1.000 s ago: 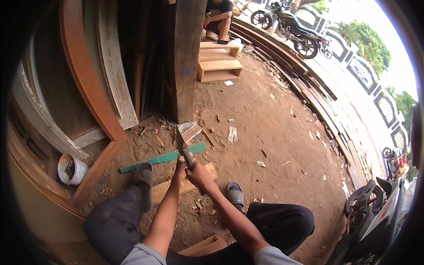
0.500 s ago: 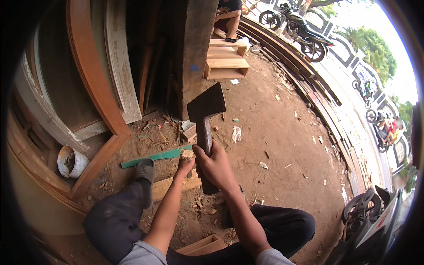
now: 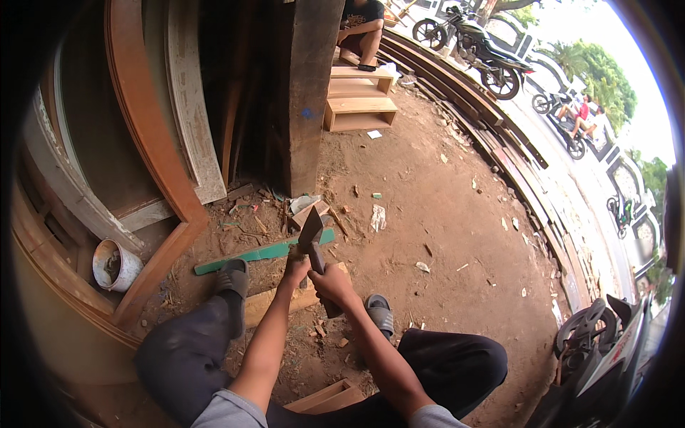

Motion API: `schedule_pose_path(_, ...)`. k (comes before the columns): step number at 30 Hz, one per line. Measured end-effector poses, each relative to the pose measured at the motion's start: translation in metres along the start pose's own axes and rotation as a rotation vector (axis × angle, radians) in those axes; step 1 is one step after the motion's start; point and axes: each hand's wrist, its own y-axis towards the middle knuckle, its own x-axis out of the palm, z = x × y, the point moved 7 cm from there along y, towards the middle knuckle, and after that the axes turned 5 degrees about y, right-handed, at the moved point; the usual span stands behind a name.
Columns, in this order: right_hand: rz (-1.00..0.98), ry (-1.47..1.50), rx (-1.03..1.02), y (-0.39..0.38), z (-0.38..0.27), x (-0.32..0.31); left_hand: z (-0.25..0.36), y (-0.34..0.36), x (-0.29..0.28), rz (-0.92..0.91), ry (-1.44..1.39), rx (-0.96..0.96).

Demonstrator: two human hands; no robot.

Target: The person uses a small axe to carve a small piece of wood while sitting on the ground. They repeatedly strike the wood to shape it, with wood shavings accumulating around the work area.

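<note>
My right hand [image 3: 332, 284] is closed round the dark handle of a hatchet [image 3: 311, 232]. The blade points away from me, over the top of my left hand. My left hand [image 3: 296, 268] is closed beside it on a piece of wood, mostly hidden now by fingers and blade. Whether the blade touches the wood I cannot tell. Below both hands a pale timber beam [image 3: 274, 303] lies on the ground between my feet. Just beyond it rests a green-painted board [image 3: 258, 255].
Door frames [image 3: 135, 121] lean at the left by a white bucket [image 3: 116, 265]. A post [image 3: 311, 107] stands ahead. Wooden boxes [image 3: 360, 114] and a seated person [image 3: 362, 28] are farther back. Long planks [image 3: 492, 135] line the right; a motorbike [image 3: 599, 357] stands near right.
The hatchet has come down from its raised position to my left hand, and its blade has turned more edge-on to view. On the road behind, riders have moved.
</note>
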Motion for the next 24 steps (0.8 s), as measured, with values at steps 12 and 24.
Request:
schedule_pose_path(12,0.005,0.098,-0.027,-0.003,-0.004,0.006,-0.007,0.0,-0.007,0.029,0.01,-0.096)
schedule_pose_path(24,-0.045,0.248,-0.083,-0.041,-0.062,-0.028,-0.019,-0.004,-0.006,-0.057,-0.055,-0.359)
